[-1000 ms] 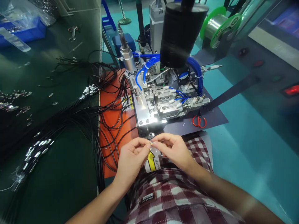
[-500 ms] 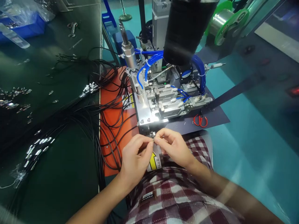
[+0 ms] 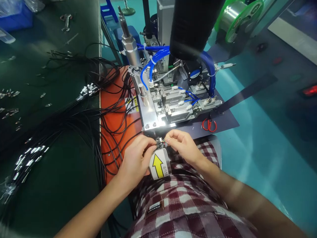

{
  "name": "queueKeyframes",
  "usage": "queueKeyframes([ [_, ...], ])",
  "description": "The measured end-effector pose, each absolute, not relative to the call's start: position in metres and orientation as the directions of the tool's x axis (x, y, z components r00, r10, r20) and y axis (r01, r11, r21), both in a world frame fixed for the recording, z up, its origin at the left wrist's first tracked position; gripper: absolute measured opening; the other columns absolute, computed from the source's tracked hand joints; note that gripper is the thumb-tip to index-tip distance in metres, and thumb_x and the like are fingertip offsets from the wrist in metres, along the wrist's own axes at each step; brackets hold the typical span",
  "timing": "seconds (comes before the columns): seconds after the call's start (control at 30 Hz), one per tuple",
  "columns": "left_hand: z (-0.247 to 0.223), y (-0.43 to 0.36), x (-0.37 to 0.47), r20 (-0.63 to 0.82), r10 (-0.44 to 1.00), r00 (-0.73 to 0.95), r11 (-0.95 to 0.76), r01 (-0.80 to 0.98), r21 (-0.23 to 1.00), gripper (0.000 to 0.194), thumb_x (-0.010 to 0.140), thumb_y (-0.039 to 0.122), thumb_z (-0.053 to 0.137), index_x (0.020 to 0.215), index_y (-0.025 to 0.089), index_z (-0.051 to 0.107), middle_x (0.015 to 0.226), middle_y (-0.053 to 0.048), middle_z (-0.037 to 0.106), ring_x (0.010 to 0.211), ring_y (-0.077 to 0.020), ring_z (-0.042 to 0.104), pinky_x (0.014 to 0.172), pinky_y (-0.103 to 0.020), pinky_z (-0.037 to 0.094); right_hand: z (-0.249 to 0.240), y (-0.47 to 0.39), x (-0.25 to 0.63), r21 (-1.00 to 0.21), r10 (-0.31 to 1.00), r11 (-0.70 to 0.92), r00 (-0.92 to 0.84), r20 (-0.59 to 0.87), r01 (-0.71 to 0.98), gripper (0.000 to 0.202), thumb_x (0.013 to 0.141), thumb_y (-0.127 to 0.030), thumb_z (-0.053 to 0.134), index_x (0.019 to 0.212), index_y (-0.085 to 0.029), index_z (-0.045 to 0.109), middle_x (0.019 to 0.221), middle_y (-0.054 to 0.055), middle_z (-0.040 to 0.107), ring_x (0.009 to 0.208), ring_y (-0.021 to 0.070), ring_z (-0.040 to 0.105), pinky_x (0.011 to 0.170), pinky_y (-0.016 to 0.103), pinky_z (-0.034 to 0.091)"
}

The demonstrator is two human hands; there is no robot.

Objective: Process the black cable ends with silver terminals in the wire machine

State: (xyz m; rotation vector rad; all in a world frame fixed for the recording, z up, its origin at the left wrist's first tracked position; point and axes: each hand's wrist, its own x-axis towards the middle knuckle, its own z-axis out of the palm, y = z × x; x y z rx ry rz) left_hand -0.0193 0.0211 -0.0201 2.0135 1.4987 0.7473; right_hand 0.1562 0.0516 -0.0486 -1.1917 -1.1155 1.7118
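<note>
My left hand [image 3: 137, 156] pinches a thin black cable [image 3: 158, 143] just in front of the machine [image 3: 151, 115]. Fine wire ends stick out of the cable to the right, and the fingertips of my right hand [image 3: 183, 145] are closed on them. A small metal fixture at the machine's front edge lies right behind the fingertips, partly covered by them. Below my hands is a white label with a yellow arrow [image 3: 158, 164].
Many black cables [image 3: 86, 115] with shiny metal ends run over the dark table [image 3: 61, 185] and orange plate [image 3: 111, 122] at left. Red-handled scissors [image 3: 209, 125] lie on the grey plate's right side. A blue bin [image 3: 17, 18] and wrench [image 3: 66, 23] are at upper left.
My hands have moved slightly apart, so the cable and its wire ends now show between them. The arrow label is more exposed. The whole view has shifted slightly.
</note>
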Motion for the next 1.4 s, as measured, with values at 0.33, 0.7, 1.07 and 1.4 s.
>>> queueKeyframes([
  [0.33,-0.038,0.033,-0.034,0.237,0.765,0.599,-0.643,0.732,0.227,0.033,0.094,0.012,0.034,0.11,0.009,0.062,0.079,-0.006,0.055,0.063,-0.0151,0.056,0.055,-0.025,0.048,-0.068,0.057,0.151,-0.939,0.918,-0.339,-0.236,-0.319,-0.051,0.024,0.075,-0.037,0.063,0.068,-0.016,0.054,0.054,-0.005,0.044,0.049,0.008,0.034,0.047,0.023,0.025],
  [0.7,-0.039,0.034,-0.034,0.227,0.765,0.603,-0.643,0.736,0.213,0.032,0.093,0.011,0.035,0.11,0.007,0.062,0.079,-0.007,0.056,0.064,-0.0155,0.056,0.056,-0.025,0.05,-0.066,0.057,0.151,-0.942,0.914,-0.336,-0.243,-0.325,-0.004,0.023,0.077,-0.038,0.063,0.071,-0.017,0.054,0.053,-0.006,0.043,0.047,0.0081,0.036,0.046,0.023,0.028],
  [1.07,-0.041,0.032,-0.035,0.226,0.777,0.587,-0.628,0.749,0.213,0.031,0.094,0.013,0.036,0.112,0.01,0.061,0.08,-0.007,0.056,0.063,-0.0152,0.057,0.054,-0.024,0.048,-0.07,0.055,0.151,-0.952,0.926,-0.305,-0.233,-0.296,-0.003,0.024,0.08,-0.039,0.062,0.072,-0.018,0.053,0.054,-0.006,0.042,0.048,0.0087,0.035,0.046,0.023,0.027],
  [1.4,-0.041,0.032,-0.034,0.221,0.779,0.587,-0.626,0.746,0.226,0.03,0.092,0.012,0.039,0.112,0.008,0.061,0.081,-0.008,0.056,0.064,-0.0162,0.058,0.055,-0.026,0.05,-0.07,0.052,0.15,-0.974,0.951,-0.225,-0.217,-0.222,0.009,0.021,0.082,-0.034,0.06,0.072,-0.018,0.053,0.059,-0.005,0.043,0.051,0.009,0.036,0.048,0.024,0.028],
])
